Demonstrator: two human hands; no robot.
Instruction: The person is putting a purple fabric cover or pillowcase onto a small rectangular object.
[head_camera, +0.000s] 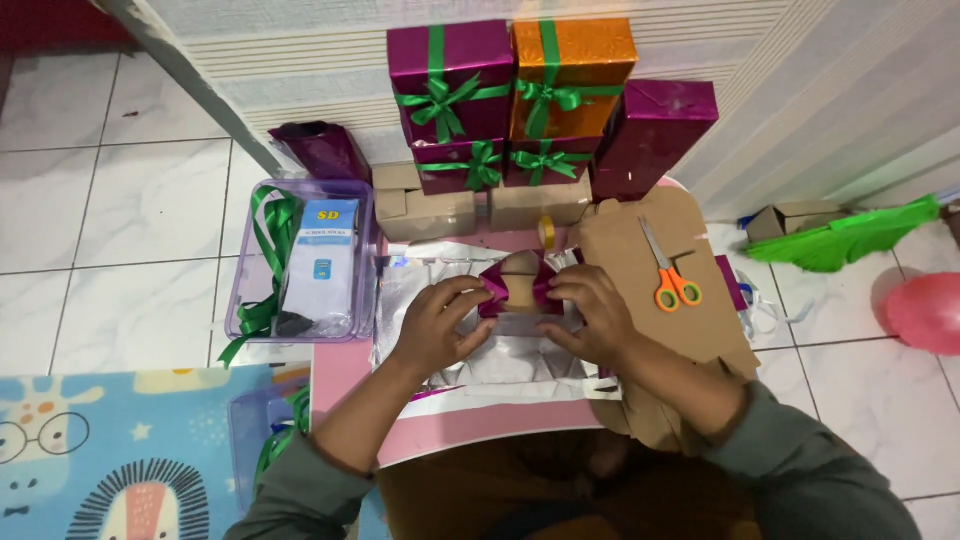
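My left hand (440, 325) and right hand (590, 318) pinch a small cardboard box (521, 272) between them, each grip pressing magenta foil wrap (497, 290) against its end. The box looks light and stiff, likely hollow; the foil looks thin, slick and easily creased, so I hold at the folded ends. Under my hands lies the silver-backed sheet (500, 360) on the pink desk (340, 370). Just right of my right grip lie orange scissors (672, 280). Beyond stand wrapped gifts (520, 100) with green bows.

stacked gift boxes (520, 100) blocking ahead, scissors (668, 270) right, plastic bin (300, 262) left
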